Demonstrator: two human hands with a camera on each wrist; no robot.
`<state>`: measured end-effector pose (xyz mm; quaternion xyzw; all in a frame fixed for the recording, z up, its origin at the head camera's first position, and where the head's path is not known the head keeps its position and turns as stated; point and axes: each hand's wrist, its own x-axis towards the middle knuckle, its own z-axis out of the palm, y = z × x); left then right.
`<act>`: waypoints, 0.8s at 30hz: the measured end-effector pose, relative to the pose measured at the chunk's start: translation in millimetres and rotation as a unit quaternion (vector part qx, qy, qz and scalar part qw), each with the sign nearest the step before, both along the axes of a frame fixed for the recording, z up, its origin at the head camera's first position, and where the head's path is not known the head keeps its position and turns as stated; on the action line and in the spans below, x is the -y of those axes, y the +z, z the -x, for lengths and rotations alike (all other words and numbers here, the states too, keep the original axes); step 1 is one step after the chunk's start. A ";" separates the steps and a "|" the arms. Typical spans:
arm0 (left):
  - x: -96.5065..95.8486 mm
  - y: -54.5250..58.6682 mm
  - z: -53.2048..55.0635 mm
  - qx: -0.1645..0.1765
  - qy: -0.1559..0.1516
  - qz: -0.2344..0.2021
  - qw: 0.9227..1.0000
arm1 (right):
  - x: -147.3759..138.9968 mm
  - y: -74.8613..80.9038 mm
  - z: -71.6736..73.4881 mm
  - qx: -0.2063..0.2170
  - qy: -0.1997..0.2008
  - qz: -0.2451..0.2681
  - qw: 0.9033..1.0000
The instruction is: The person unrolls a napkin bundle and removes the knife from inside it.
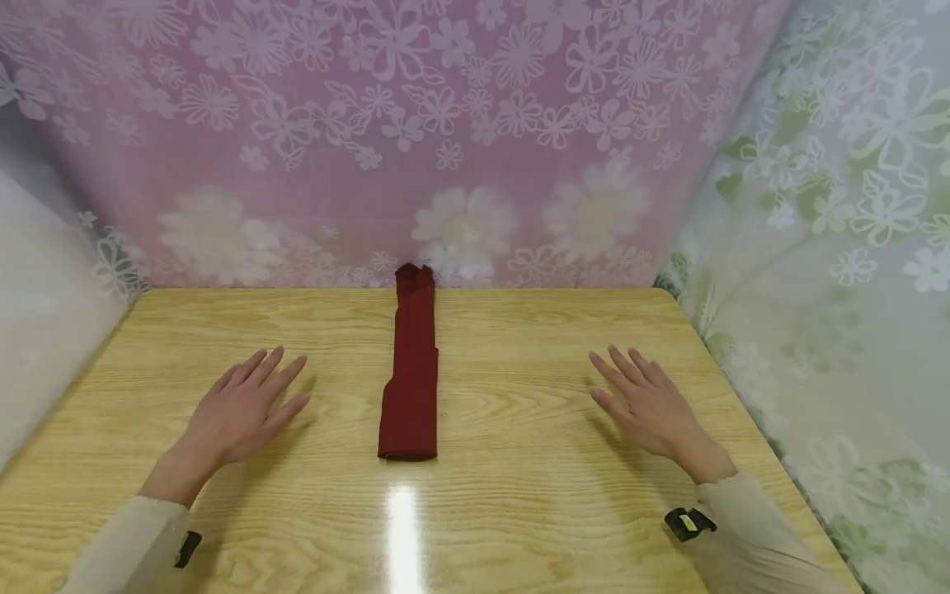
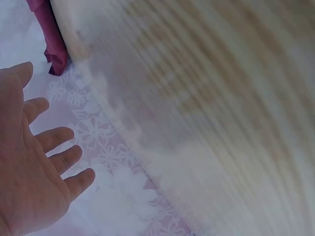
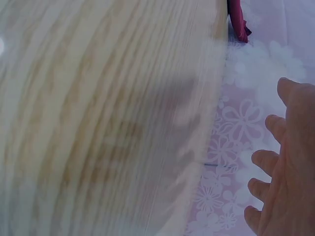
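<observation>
A dark red folded cloth (image 1: 412,371) lies lengthwise on the wooden table (image 1: 512,495), its crumpled far end at the back edge. To its left, my left hand (image 1: 241,408) hovers palm down with the fingers spread and nothing in them. My right hand (image 1: 649,404) is held the same way on the other side, farther from the cloth. In the left wrist view, one end of the cloth (image 2: 55,44) shows beyond the thumb of the left hand (image 2: 37,152). The right wrist view has a bit of the cloth (image 3: 238,22) above the right hand (image 3: 290,157).
A pink floral curtain (image 1: 356,190) hangs right behind the table's back edge. Another floral sheet (image 1: 839,289) runs along the right side, and a white sheet (image 1: 52,289) along the left. Dark straps (image 1: 688,524) sit at both sleeves.
</observation>
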<state>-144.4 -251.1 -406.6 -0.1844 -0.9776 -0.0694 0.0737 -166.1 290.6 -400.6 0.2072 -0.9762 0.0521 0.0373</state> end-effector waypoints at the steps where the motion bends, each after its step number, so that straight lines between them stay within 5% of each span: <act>1: -0.8 0.4 1.5 -0.003 -0.003 0.001 1.000 | 1.4 0.1 0.4 -0.004 0.002 0.000 1.000; 6: -6.8 2.3 10.5 -0.019 -0.015 0.002 1.000 | 11.0 0.8 1.7 -0.013 0.013 0.001 1.000; 13: -17.7 5.5 20.4 -0.001 -0.017 0.010 1.000 | 25.7 -2.6 2.3 -0.016 0.024 0.005 1.000; 24: -26.1 2.8 25.5 0.002 -0.016 0.013 1.000 | 50.4 -5.6 3.2 -0.027 0.046 0.005 0.999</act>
